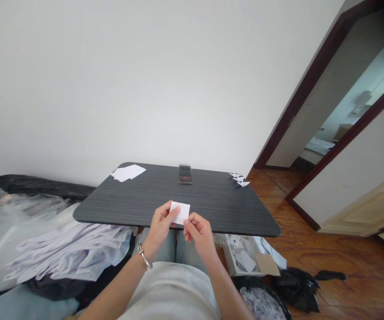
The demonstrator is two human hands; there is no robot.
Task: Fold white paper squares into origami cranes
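Note:
A small white piece of paper (182,215), roughly square, is held just above the front edge of the dark table (212,200). My left hand (163,221) pinches it from the left, the thumb lying across its face. At its lower right corner, my right hand (198,233) grips it between thumb and bent fingers. Whether the paper is folded I cannot tell. Several white sheets (129,172) lie at the table's back left. Several small pointed folded papers (239,179) sit in a row at the back right.
A phone (185,174) lies near the wall at the table's back. Left of the table is a heap of white cloth or paper (74,251). Below right are a box of papers (241,258), a bag of scraps (261,302) and a black plastic bag (297,286).

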